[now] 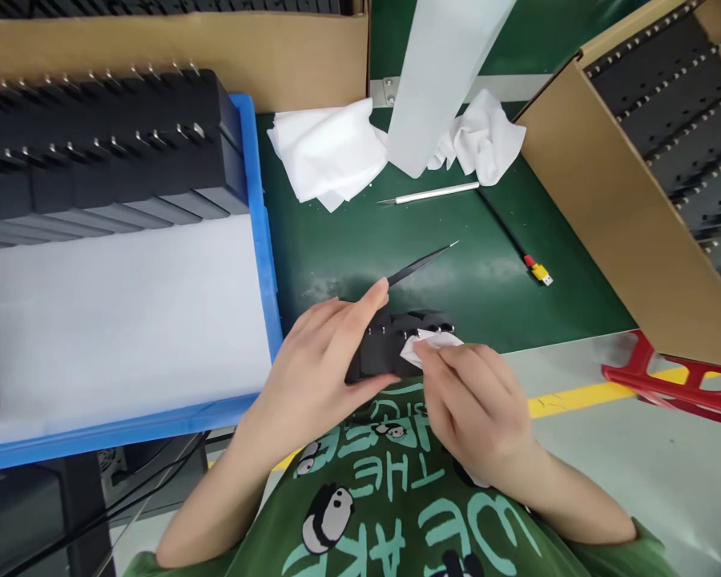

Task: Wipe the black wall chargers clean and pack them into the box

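My left hand (330, 353) is closed around a black block-shaped part (381, 353) with small metal pins along its upper side, close to my body at the front edge of the table. My right hand (474, 393) pinches a small white cloth (436, 340), which lies against the pinned side of that part. A pair of dark tweezers (424, 262) points up and right from beside my left fingertips. Whether those fingers touch the tweezers I cannot tell. Both palms and the part's lower side are hidden.
On the left, a blue-rimmed white tray (261, 240) bears rows of black parts (114, 160). Behind lie folded white cloths (330, 148), a crumpled cloth (486, 136), a white pen-like tool (438, 193) and a USB cable (510, 232). A cardboard box (601, 216) with black parts bounds the right.
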`<state>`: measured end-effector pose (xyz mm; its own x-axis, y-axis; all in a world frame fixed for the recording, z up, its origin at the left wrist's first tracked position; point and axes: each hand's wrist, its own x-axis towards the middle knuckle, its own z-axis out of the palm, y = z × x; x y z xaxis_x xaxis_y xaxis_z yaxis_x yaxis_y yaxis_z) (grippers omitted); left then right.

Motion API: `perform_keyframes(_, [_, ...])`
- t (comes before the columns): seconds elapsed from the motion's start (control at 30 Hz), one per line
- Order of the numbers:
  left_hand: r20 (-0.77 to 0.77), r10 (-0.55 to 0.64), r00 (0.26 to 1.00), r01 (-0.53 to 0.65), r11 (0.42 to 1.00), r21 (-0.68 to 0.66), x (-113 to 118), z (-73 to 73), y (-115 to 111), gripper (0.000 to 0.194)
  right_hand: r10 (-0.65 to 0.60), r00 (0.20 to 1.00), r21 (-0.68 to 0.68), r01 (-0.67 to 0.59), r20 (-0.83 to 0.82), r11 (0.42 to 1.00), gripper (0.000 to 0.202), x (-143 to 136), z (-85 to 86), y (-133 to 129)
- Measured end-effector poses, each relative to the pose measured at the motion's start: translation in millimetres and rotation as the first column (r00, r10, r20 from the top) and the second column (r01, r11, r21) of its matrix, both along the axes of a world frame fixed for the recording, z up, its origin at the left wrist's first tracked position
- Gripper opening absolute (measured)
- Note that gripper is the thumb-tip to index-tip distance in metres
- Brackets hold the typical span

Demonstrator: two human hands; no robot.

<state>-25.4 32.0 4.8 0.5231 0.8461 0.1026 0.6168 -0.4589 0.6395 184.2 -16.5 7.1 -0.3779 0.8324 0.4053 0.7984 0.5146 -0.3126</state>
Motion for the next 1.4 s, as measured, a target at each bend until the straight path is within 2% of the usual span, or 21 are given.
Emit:
perform_keyframes(0.13, [-0.069, 0.009, 0.998, -0.003, 0.995, 0.096, 12, 6.3, 2, 0.083, -0.052, 0.999, -0.082, 0.051, -0.009, 0.995, 0.045, -5, 0.4, -3])
perform_keyframes(0.3, [-0.031, -0.026, 0.999, 0.03, 0.993, 0.114, 18, 5.6, 7, 0.065, -0.043, 0.999, -0.162, 0.041, -0.008, 0.986, 0.044, -6, 6.3, -3])
perform_keyframes(0.47, [-0.04, -0.027, 0.999, 0.032, 0.99, 0.138, 17, 2.8, 7, 0.061, 0.012, 0.999, -0.132, -0.006, 0.049, 0.991, 0.038, -5, 8.9, 3])
perform_keyframes(0.53, [-0.039, -0.024, 0.999, 0.029, 0.989, 0.146, 19, 2.7, 7, 0.062, 0.074, 0.994, -0.106, -0.066, 0.074, 0.992, 0.033, -4, 11.1, 5])
perform_keyframes(0.6, [-0.041, -0.014, 0.999, 0.021, 0.987, 0.162, 20, 3.4, 7, 0.058, 0.167, 0.986, -0.133, -0.166, -0.005, 0.977, 0.026, -1, 14.6, 7])
perform_keyframes(0.67, [-0.051, -0.009, 0.999, 0.018, 0.984, 0.18, 20, 4.9, 6, 0.056, 0.212, 0.962, -0.203, -0.245, -0.171, 0.948, 0.023, 2, 18.0, 8])
perform_keyframes(0.7, [-0.061, -0.008, 0.998, 0.019, 0.984, 0.175, 18, 5.9, 5, 0.057, 0.19, 0.951, -0.222, -0.245, -0.244, 0.944, 0.024, 4, 19.1, 8])
perform_keyframes(0.77, [-0.07, -0.002, 0.998, 0.011, 0.991, 0.132, 11, 7.8, 3, 0.07, 0.093, 0.949, -0.205, -0.159, -0.301, 0.966, 0.03, 9, 19.2, 8])
perform_keyframes(0.83, [-0.057, 0.036, 0.998, -0.031, 0.997, 0.074, 1, 8.8, 1, 0.087, 0.033, 0.968, -0.15, -0.072, -0.251, 0.986, 0.037, 11, 17.2, 9])
perform_keyframes(0.93, [-0.004, 0.108, 0.994, -0.108, 0.994, -0.016, -13, 8.1, -2, 0.099, 0.052, 0.997, -0.115, -0.059, -0.065, 0.992, 0.035, 10, 14.6, 11])
perform_keyframes(1.1, [0.06, 0.14, 0.988, -0.13, 0.981, -0.141, -20, 3.8, -6, 0.095, 0.104, 0.963, 0.034, -0.116, 0.25, 0.993, 0.021, -3, 19.1, 15])
perform_keyframes(1.2, [0.075, 0.144, 0.987, -0.132, 0.98, -0.148, -16, 0.9, -5, 0.095, 0.077, 0.948, 0.089, -0.11, 0.31, 0.99, 0.018, -15, 20.2, 14])
perform_keyframes(1.3, [0.072, 0.152, 0.986, -0.142, 0.981, -0.131, -15, -1.0, -4, 0.091, 0.182, 0.966, 0.054, -0.194, 0.182, 0.979, 0.019, -24, 20.0, 9])
perform_keyframes(1.37, [0.063, 0.139, 0.988, -0.131, 0.986, -0.107, -18, 0.1, -6, 0.086, 0.313, 0.95, -0.066, -0.313, -0.004, 0.948, 0.024, -21, 24.2, 11])
perform_keyframes(1.4, [0.061, 0.139, 0.988, -0.134, 0.988, -0.075, -20, 1.9, -8, 0.085, 0.335, 0.937, -0.15, -0.347, -0.104, 0.926, 0.027, -16, 28.4, 15])
